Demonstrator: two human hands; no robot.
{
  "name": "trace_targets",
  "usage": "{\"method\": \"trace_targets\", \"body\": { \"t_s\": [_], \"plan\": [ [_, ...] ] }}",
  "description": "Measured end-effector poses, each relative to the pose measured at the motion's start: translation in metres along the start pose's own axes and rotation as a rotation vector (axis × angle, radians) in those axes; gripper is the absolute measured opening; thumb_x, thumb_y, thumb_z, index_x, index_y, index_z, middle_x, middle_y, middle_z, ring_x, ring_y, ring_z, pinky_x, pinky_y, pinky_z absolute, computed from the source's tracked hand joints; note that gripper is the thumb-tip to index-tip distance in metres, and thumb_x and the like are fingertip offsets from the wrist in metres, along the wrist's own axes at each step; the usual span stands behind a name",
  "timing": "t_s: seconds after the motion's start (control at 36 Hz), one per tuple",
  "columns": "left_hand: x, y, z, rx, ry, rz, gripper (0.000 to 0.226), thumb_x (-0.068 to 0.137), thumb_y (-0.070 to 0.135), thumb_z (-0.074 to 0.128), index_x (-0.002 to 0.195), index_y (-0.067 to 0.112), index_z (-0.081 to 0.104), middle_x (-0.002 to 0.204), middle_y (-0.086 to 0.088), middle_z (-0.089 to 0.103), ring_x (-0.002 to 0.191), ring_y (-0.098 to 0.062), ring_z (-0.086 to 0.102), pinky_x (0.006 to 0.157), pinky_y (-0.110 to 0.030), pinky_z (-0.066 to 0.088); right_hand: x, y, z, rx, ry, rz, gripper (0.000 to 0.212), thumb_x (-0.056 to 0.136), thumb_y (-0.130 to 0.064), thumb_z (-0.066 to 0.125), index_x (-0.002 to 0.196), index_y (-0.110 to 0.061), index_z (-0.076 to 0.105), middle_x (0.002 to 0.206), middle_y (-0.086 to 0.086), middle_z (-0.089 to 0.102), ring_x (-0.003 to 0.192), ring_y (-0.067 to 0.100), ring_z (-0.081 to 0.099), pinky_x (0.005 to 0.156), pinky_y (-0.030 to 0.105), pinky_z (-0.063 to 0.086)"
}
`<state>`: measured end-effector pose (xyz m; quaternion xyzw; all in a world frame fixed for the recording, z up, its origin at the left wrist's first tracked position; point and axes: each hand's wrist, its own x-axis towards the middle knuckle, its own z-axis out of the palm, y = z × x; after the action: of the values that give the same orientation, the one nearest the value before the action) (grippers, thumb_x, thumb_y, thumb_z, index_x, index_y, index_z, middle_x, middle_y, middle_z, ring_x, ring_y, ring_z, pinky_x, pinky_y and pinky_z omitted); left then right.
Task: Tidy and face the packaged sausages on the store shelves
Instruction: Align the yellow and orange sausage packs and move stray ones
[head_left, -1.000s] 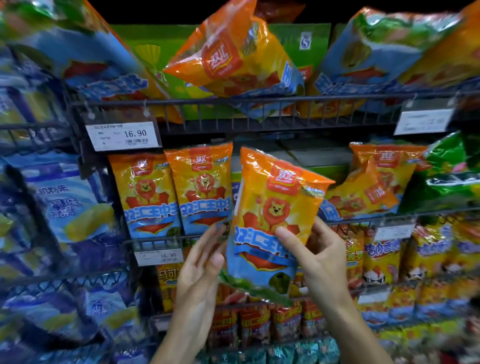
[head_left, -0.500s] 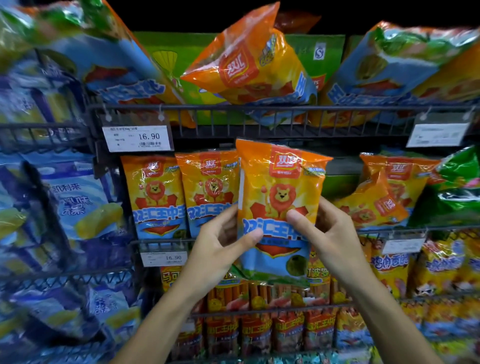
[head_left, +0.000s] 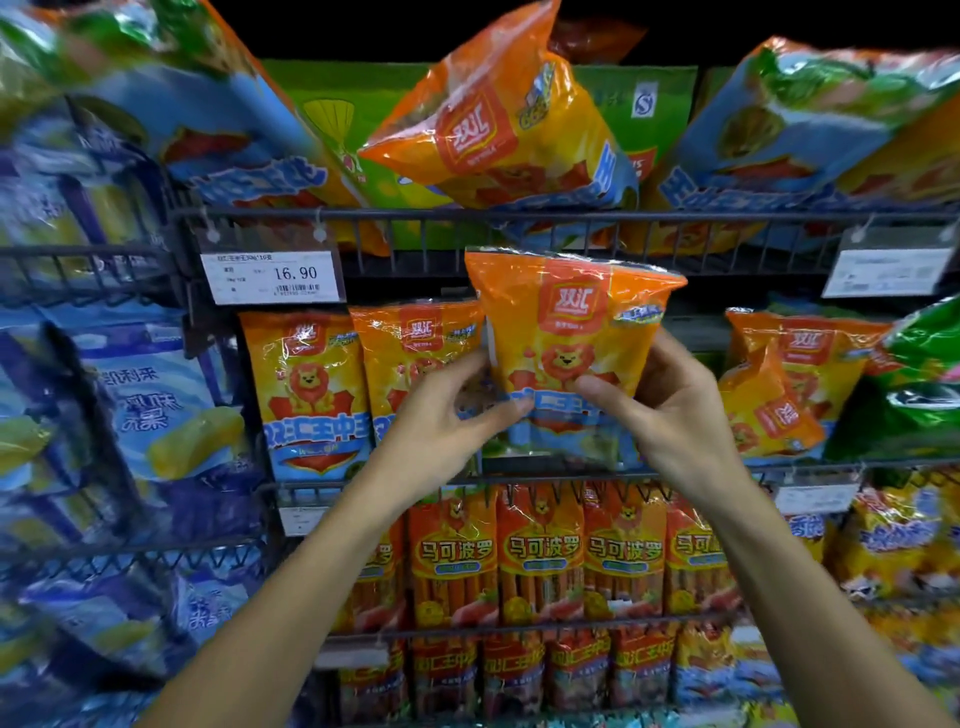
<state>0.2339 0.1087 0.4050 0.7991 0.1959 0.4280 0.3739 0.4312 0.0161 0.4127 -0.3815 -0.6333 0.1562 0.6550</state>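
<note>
Held pack: an orange and blue glossy plastic sausage pack (head_left: 566, 358) with a cartoon lion, upright and facing out, above the front rail of the middle black wire shelf (head_left: 649, 470); its top reaches almost to the shelf rail above.
Brand mark: a red square on the held pack reads 双汇 in white.
Left hand: the left hand (head_left: 441, 421) pinches the pack's lower left edge, thumb across the front, fingers behind.
Right hand: the right hand (head_left: 670, 410) grips the lower right side, thumb on the front over the blue band, fingers curled round the back.
Neighbours on the left: two matching orange lion packs (head_left: 358, 389) stand upright just beside the held one, blue bands partly reading 双汇王中王.
Neighbours on the right: more orange 双汇 packs (head_left: 789, 384) lean tilted against each other.
Price tag: a white paper shelf label (head_left: 272, 275) shows 16.90 and a barcode; the small print is unreadable.
Shelf below: a row of orange stick-sausage packs (head_left: 540, 556) marked 马可波罗.
Top shelf: a large orange 双汇 bag (head_left: 498, 124) lies tilted.
</note>
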Motion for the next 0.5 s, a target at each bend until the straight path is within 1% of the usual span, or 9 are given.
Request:
{"method": "trace_targets", "body": {
  "t_s": [0.06, 0.08, 0.11, 0.19, 0.28, 0.33, 0.39, 0.44, 0.5],
  "plan": [
    [0.008, 0.000, -0.001, 0.084, 0.059, 0.052, 0.027, 0.093, 0.022, 0.076, 0.120, 0.019, 0.071, 0.116, 0.008, 0.069, 0.104, -0.006, 0.068, 0.091, -0.022, 0.056, 0.006, 0.003, -0.003, -0.003, 0.000, -0.016, 0.036, 0.089, -0.018, 0.074, 0.123, -0.021, 0.063, 0.115, -0.011, 0.074, 0.110, 0.011, 0.071, 0.091, 0.020, 0.055],
    [0.010, 0.000, 0.000, 0.098, 0.086, 0.068, 0.029, 0.092, 0.022, 0.078, 0.120, 0.021, 0.071, 0.115, 0.008, 0.066, 0.104, -0.006, 0.068, 0.088, -0.019, 0.056, 0.007, 0.005, -0.004, 0.001, 0.007, -0.010, 0.035, 0.090, -0.020, 0.074, 0.123, -0.022, 0.063, 0.114, -0.010, 0.075, 0.110, 0.011, 0.071, 0.090, 0.020, 0.055],
    [0.012, 0.000, 0.001, 0.099, 0.110, 0.082, 0.033, 0.090, 0.023, 0.080, 0.122, 0.026, 0.071, 0.115, 0.009, 0.066, 0.104, -0.006, 0.068, 0.087, -0.017, 0.056, 0.009, 0.008, -0.004, 0.008, 0.018, 0.001, 0.033, 0.090, -0.022, 0.074, 0.121, -0.022, 0.064, 0.111, -0.010, 0.075, 0.108, 0.012, 0.071, 0.089, 0.020, 0.055],
    [0.012, -0.005, 0.003, 0.117, 0.162, 0.125, 0.048, 0.087, 0.027, 0.083, 0.124, 0.051, 0.062, 0.114, 0.019, 0.066, 0.105, -0.004, 0.068, 0.084, -0.017, 0.057, 0.010, 0.018, -0.003, 0.045, 0.064, 0.028, 0.031, 0.087, -0.024, 0.074, 0.117, -0.022, 0.065, 0.105, -0.010, 0.076, 0.105, 0.011, 0.072, 0.087, 0.020, 0.056],
    [0.009, -0.011, 0.005, 0.130, 0.201, 0.114, 0.057, 0.085, 0.029, 0.085, 0.121, 0.063, 0.057, 0.112, 0.025, 0.069, 0.105, 0.001, 0.067, 0.082, -0.012, 0.055, 0.009, 0.030, -0.001, 0.052, 0.071, 0.050, 0.027, 0.086, -0.024, 0.074, 0.112, -0.024, 0.066, 0.103, -0.011, 0.076, 0.102, 0.009, 0.072, 0.086, 0.020, 0.055],
    [0.006, -0.017, 0.008, 0.137, 0.241, 0.086, 0.055, 0.083, 0.029, 0.087, 0.118, 0.062, 0.060, 0.108, 0.028, 0.071, 0.103, 0.005, 0.068, 0.079, -0.010, 0.055, 0.009, 0.038, 0.001, 0.038, 0.056, 0.080, 0.030, 0.087, -0.026, 0.074, 0.115, -0.024, 0.065, 0.107, -0.011, 0.076, 0.104, 0.009, 0.072, 0.086, 0.019, 0.056],
    [0.001, -0.026, 0.012, 0.218, 0.271, 0.040, 0.048, 0.082, 0.033, 0.087, 0.117, 0.056, 0.063, 0.102, 0.029, 0.072, 0.101, 0.009, 0.067, 0.078, -0.013, 0.057, 0.008, 0.048, 0.002, 0.019, 0.034, 0.119, 0.033, 0.088, -0.025, 0.073, 0.120, -0.022, 0.065, 0.111, -0.012, 0.076, 0.107, 0.008, 0.071, 0.086, 0.020, 0.056],
    [-0.005, -0.033, 0.017, 0.332, 0.260, -0.014, 0.045, 0.083, 0.041, 0.084, 0.123, 0.047, 0.066, 0.100, 0.032, 0.069, 0.098, 0.007, 0.067, 0.079, -0.022, 0.060, 0.006, 0.062, 0.000, -0.007, 0.004, 0.175, 0.033, 0.090, -0.025, 0.070, 0.122, -0.022, 0.064, 0.114, -0.014, 0.075, 0.110, 0.008, 0.070, 0.089, 0.023, 0.057],
    [-0.010, -0.037, 0.020, 0.424, 0.227, -0.043, 0.050, 0.084, 0.048, 0.080, 0.131, 0.043, 0.063, 0.105, 0.028, 0.069, 0.093, 0.000, 0.069, 0.081, -0.033, 0.063, 0.002, 0.074, -0.003, -0.056, -0.048, 0.245, 0.029, 0.095, -0.026, 0.065, 0.124, -0.025, 0.062, 0.116, -0.020, 0.073, 0.113, 0.005, 0.068, 0.091, 0.022, 0.057]
  ]
}}
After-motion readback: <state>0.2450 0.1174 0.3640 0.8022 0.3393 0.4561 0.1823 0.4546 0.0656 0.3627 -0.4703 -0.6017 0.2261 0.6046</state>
